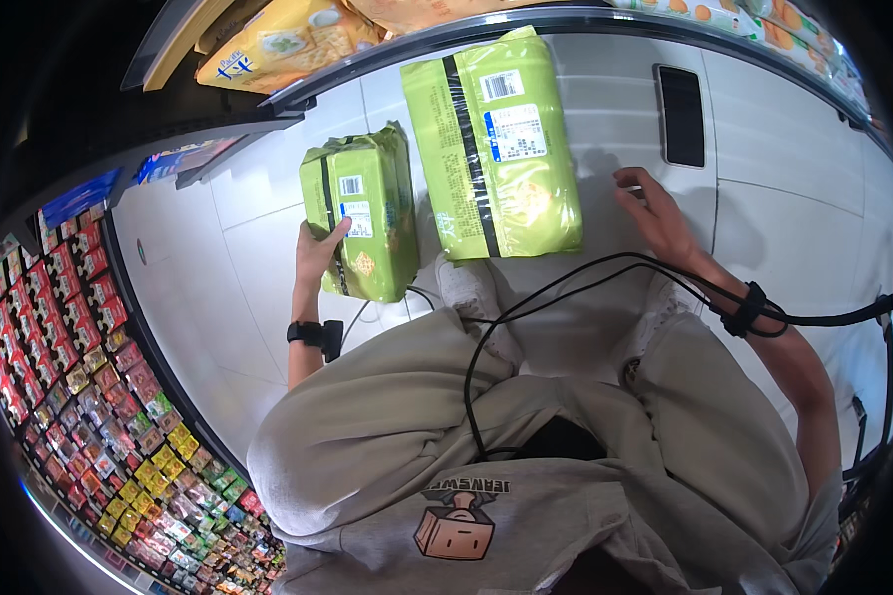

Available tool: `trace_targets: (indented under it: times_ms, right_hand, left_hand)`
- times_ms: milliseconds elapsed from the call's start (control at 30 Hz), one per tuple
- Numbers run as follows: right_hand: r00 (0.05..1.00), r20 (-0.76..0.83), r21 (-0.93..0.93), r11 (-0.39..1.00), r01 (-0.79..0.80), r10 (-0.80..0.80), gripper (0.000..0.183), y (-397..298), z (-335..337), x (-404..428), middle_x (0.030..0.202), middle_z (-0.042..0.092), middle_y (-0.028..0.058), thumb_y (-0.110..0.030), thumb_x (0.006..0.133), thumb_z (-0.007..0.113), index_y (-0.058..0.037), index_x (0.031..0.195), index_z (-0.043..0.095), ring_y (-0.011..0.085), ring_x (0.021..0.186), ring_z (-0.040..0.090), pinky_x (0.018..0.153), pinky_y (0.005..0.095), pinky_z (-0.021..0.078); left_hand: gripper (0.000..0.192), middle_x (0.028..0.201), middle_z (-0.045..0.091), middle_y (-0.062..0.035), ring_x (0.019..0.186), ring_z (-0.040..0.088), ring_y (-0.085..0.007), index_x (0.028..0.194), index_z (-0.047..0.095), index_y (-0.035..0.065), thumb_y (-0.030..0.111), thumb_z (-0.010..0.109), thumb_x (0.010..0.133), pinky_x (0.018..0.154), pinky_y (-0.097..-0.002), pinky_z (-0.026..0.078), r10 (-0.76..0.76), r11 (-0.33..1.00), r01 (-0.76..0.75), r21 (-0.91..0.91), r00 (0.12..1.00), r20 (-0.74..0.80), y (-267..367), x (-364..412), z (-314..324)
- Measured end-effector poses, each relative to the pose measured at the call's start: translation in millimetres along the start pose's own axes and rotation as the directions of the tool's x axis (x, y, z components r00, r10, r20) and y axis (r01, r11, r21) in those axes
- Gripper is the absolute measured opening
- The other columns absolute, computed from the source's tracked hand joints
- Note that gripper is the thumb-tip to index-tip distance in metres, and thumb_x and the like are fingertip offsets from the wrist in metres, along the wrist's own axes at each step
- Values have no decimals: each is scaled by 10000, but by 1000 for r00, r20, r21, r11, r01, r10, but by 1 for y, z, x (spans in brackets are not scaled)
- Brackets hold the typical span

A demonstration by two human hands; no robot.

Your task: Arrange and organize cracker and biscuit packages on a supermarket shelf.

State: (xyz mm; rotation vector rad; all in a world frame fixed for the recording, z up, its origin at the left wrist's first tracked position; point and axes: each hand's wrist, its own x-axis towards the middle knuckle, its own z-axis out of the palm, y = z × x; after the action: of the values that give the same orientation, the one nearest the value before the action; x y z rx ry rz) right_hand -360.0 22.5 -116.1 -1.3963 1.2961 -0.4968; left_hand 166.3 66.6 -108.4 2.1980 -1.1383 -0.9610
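Note:
My left hand (321,249) grips the left side of a small green plastic snack package (398,216), its thumb lying over the front beside a white label. To the right of it is a larger green snack package (506,216) of the same design, with a black stripe, a barcode and a white label; no hand touches it. Over the floor, right of the larger package, my right hand (658,219) is empty, its fingers apart and slightly bent. A black smartphone (682,115) lies on the tiles beyond that hand.
A shelf edge (595,21) with yellow snack bags (290,44) runs along the top. At the left, a rack holds many small packets (97,387). Black cables (551,286) loop across my lap to my right wrist. My white shoes (476,297) rest on the tiled floor (253,260).

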Motion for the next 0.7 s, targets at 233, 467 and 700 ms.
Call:
trace_targets:
  times_ms: [233,467,700]
  right_hand:
    - [995,39,24,995,-94,93,359,1,-1,1,1151,583,144,-267,962,543,-17,1215,496,252,990,585,844,360,477]
    - [999,22,-9,1000,-24,24,361,5,-1,3,1153,583,144,-276,963,538,-19,1213,494,247,994,583,848,352,470]
    - [1000,20,37,999,7,-7,360,-19,-2,4,1106,595,143,-289,965,528,-15,1196,501,263,959,594,839,351,468]
  left_hand:
    - [473,1033,681,-112,932,634,-164,1138,631,-21,280,771,801,824,-302,490,-191,981,178,75,944,270,20,0,-14]
    - [467,1033,688,-103,882,648,-160,1145,605,-55,171,795,784,785,-286,518,-182,973,208,-96,956,229,24,-14,-21]
    - [579,902,692,-173,811,671,-206,1116,575,-15,129,862,635,734,-308,520,274,706,-180,685,961,-31,199,-72,-49]
